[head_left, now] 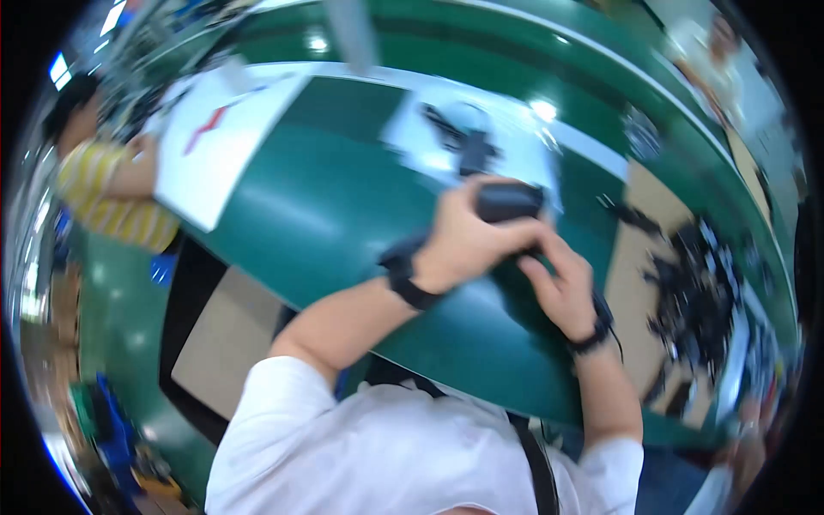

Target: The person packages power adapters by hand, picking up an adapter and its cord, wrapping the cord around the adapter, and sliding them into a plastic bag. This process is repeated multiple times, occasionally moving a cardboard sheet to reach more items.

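Note:
Above the green tabletop, my left hand (459,236) is wrapped round a black rounded device (510,202) whose exact kind I cannot make out. My right hand (562,287) meets it from the right, fingers and thumb closed on its near end. Motion blur hides the fingertips there. Each wrist wears a black band. Just beyond the device, a dark block-shaped part (475,154) and a coiled black cable (442,127) lie on a white sheet (412,129).
On the right, a heap of black parts with cables (695,292) covers a brown cardboard sheet (631,257). A white board (219,163) bearing a red strip (204,130) lies at the left, beside a person in a yellow striped top (120,193). Another person (712,69) is at far right.

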Demonstrator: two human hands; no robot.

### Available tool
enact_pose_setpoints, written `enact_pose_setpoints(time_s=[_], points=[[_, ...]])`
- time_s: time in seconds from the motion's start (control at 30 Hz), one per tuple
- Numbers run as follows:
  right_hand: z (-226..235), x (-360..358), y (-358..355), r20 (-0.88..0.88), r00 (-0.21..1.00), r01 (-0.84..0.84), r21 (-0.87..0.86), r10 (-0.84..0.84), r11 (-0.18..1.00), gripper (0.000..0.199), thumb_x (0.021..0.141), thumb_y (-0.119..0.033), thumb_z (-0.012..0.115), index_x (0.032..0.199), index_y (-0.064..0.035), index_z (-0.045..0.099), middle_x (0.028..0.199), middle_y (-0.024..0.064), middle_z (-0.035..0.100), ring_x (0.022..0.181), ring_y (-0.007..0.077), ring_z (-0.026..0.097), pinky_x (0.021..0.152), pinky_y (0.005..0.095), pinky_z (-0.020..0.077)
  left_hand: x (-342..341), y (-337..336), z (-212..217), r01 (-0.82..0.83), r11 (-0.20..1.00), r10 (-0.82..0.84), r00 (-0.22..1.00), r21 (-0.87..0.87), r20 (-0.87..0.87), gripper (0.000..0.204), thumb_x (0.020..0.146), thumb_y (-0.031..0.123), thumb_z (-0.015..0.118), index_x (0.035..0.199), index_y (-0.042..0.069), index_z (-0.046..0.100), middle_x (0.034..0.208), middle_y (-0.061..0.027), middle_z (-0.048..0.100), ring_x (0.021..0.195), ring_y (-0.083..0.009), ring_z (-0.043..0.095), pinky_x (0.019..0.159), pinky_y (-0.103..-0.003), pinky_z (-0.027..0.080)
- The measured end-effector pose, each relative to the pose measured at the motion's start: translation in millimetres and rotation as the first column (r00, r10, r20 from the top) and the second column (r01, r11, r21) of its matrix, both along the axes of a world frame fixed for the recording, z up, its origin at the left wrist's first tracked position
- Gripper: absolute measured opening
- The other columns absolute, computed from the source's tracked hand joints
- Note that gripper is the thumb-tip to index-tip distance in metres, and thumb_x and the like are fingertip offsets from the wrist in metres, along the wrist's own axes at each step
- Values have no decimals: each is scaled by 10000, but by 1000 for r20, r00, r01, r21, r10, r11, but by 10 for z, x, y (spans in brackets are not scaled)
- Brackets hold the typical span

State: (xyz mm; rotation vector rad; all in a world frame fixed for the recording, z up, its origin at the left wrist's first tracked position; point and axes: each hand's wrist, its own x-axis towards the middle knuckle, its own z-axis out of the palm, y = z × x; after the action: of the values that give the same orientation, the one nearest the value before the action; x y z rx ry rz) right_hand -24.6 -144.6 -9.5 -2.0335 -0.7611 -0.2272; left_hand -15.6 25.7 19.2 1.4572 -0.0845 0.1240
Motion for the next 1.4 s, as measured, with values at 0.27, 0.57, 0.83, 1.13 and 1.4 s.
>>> enact_pose_setpoints(time_s=[0.27, 0.57, 0.83, 1.13, 1.4], points=[[-31, -74, -54, -750, 235, 171, 658, 618, 733, 377, 939, -334, 428, 1094, 2, 499, 855, 119, 616, 722, 142, 610, 597, 242, 496, -155, 84, 61, 29, 999, -18, 930, -25, 368, 353, 647, 80, 761, 956, 13, 605, 887, -61, 637, 800, -95, 602, 713, -234, 486], [-82, -154, 16, -668, 602, 382, 723, 439, 576, 341, 891, -117, 463, 1211, -2, 438, 1117, 73, 541, 981, 161, 550, 844, 290, 455, -226, -137, -112, 210, 965, -188, 971, -156, 147, 392, 644, 91, 743, 997, 27, 585, 914, -60, 610, 824, -124, 589, 745, -254, 472], [-104, -340, 187, -434, 897, 250, 659, 88, 709, 552, 934, -361, 434, 1328, 11, 326, 1238, 123, 458, 1113, 199, 479, 898, 314, 409, -207, -269, -267, -45, 998, 55, 976, -51, 212, 441, 664, 104, 752, 1037, 30, 530, 1005, -59, 527, 896, -124, 533, 802, -271, 438], [-13, -45, 22, -325, 945, 175, 447, -23, 877, 549, 825, -70, 585, 1300, 50, 337, 1229, 123, 464, 1117, 183, 457, 963, 299, 352, -8, -320, -416, 321, 775, -413, 909, -545, -52, 593, 795, 167, 682, 1267, 52, 343, 1072, -45, 510, 939, -113, 525, 819, -267, 469], [-8, 481, -562, -467, 868, 493, 758, -173, 428, 200, 873, -179, 580, 987, -19, 545, 836, 19, 570, 681, 95, 509, 593, 232, 420, 513, -464, -318, -219, 338, -252, 916, 915, 312, 529, 659, 343, 734, 943, -65, 552, 961, -213, 507, 887, -347, 537, 708, -385, 480]])
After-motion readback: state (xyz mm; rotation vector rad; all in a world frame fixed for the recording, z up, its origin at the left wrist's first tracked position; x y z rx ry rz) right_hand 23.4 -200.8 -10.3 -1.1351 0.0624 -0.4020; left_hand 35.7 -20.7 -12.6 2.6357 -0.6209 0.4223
